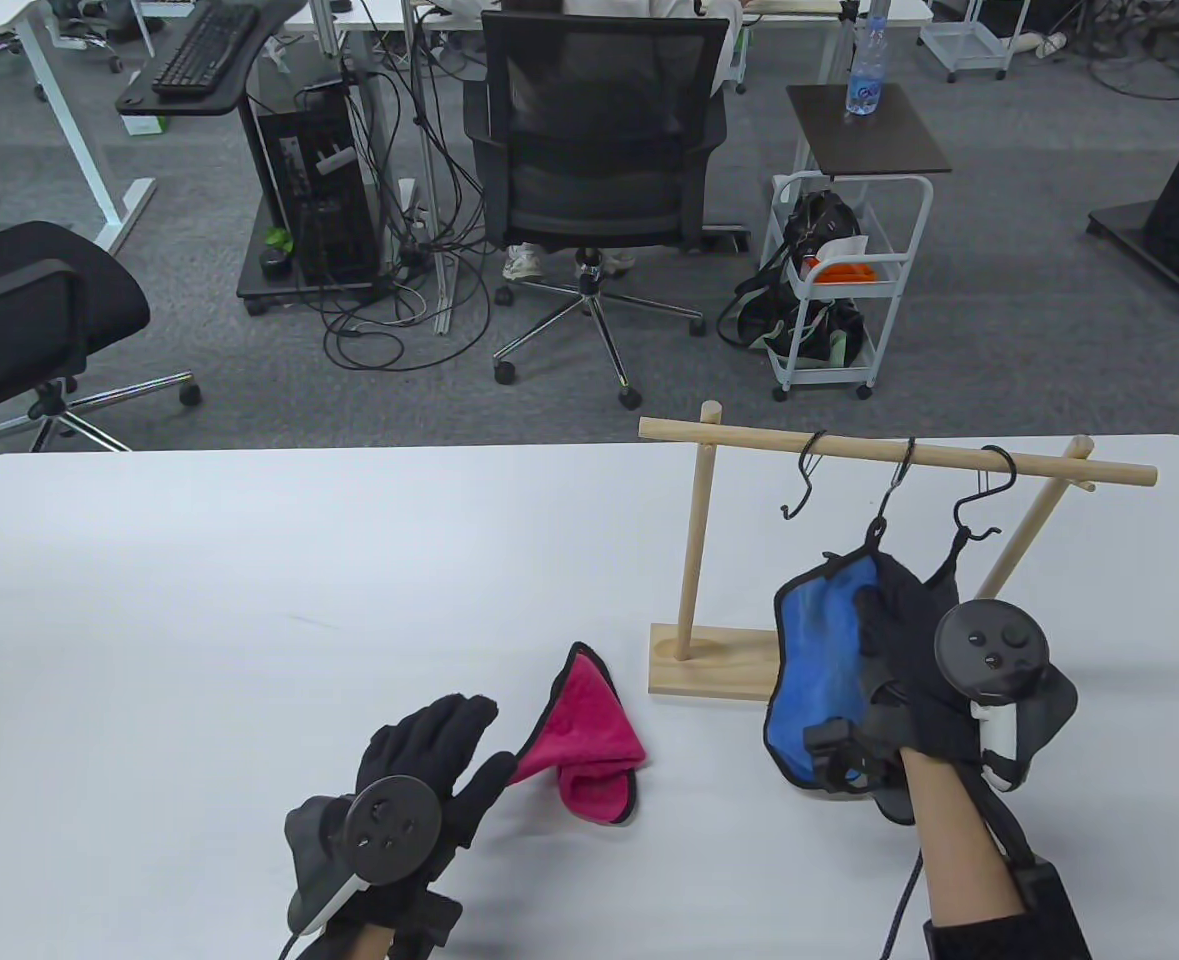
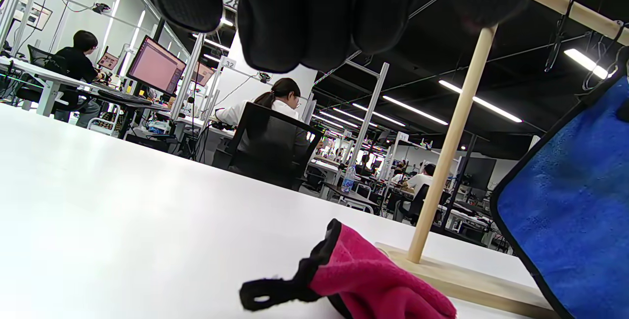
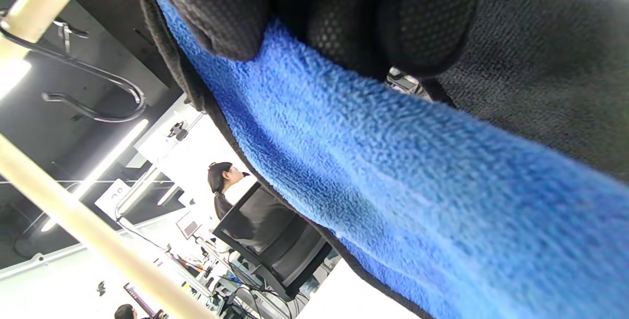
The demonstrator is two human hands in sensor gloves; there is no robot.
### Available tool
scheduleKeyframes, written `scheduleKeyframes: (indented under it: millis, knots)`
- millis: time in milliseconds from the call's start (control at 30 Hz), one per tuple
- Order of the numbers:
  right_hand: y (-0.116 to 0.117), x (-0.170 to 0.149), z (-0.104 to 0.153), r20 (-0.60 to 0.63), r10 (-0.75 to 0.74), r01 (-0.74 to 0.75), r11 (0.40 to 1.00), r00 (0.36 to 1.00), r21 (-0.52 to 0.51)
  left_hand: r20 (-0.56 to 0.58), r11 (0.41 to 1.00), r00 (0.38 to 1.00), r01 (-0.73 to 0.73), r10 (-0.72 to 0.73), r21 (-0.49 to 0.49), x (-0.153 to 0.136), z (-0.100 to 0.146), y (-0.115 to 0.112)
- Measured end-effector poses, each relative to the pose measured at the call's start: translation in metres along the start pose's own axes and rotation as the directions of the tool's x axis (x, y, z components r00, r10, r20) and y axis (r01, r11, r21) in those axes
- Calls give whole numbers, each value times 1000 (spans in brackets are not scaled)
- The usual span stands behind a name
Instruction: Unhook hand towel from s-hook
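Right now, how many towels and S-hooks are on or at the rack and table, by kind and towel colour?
Pink towel, lying on the table: 1
Blue towel, gripped by the right hand: 1
Grey towel, behind the blue one: 1
S-hooks on the rail: 3
Total: 6

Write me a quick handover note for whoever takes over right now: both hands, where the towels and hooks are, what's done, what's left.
Right hand: grips the blue towel, which hangs by its loop from the middle S-hook on the wooden rack.
Left hand: open, holding nothing, beside the pink towel.
Pink towel: lies crumpled on the table, off the rack.
Left S-hook: bare. A dark towel hangs from the right S-hook.
Done: pink towel down. Left: lift the blue towel's loop off its hook; possibly the dark one after.
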State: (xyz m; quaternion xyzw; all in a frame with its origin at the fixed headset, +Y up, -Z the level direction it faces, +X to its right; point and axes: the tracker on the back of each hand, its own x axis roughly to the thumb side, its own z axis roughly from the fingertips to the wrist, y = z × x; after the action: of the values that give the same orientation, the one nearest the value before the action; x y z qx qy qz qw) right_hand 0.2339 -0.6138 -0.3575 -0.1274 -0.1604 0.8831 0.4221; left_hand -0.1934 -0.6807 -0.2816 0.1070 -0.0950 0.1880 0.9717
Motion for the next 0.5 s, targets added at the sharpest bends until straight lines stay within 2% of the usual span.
scheduleKeyframes:
  millis: [500]
  knots:
    - [18,-9,33,78,78,-86,990,994,109,0,1000,1000,0,0,0,0,0,0]
